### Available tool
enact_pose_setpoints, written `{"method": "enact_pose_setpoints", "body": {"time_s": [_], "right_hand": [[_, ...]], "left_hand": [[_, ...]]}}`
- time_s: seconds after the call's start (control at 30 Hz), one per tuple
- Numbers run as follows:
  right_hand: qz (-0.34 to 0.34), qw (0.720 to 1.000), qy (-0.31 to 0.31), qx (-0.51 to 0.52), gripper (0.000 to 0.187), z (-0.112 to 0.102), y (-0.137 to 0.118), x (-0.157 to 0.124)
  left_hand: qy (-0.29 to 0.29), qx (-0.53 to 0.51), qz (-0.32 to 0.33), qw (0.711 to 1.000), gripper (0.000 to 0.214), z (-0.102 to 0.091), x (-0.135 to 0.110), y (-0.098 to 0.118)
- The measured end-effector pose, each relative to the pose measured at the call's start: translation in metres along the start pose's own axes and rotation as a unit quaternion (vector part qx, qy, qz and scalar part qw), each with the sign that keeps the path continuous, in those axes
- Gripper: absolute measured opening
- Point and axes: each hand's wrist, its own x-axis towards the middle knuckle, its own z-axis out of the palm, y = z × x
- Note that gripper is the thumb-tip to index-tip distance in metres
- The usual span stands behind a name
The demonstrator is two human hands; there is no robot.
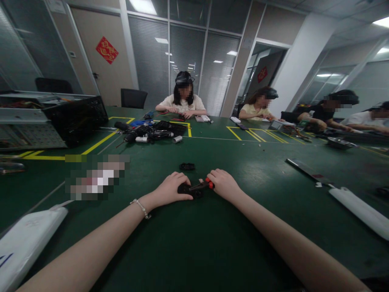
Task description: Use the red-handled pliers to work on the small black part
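Observation:
My left hand (172,187) is closed on a small black plastic part (197,194), holding it low over the green table, with the thumb along its near side. Red-handled pliers (209,183) are gripped in my right hand (224,183). Their dark metal end reaches left over the black part and appears to touch it; the exact contact is too small to make out. Just beyond my hands lies another small black piece (187,166). A tiny pale bit (201,181) shows beside the pliers.
A heap of black parts and cables with a drill (130,136) lies ahead to the left, near an opened computer case (57,121). White power banks (30,239) with cables lie at both sides. Several people (184,97) sit working across the green table (194,243).

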Motion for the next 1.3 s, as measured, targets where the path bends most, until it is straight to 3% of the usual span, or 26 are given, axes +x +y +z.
{"method": "enact_pose_setpoints", "body": {"time_s": [0.57,0.9,1.3], "right_hand": [[-0.019,0.999,-0.02,0.028,0.013,-0.008,0.002,0.005],[-0.026,0.999,0.023,0.03,0.017,-0.006,0.002,0.003],[-0.018,1.0,0.009,0.015,0.015,-0.002,0.002,0.003]], "left_hand": [[-0.016,-0.011,-0.01,1.0,0.039,-0.004,0.0,0.004],[-0.017,-0.014,-0.012,1.0,0.037,-0.01,-0.002,0.012],[-0.007,-0.006,-0.007,1.0,0.04,-0.003,-0.001,0.005]]}}
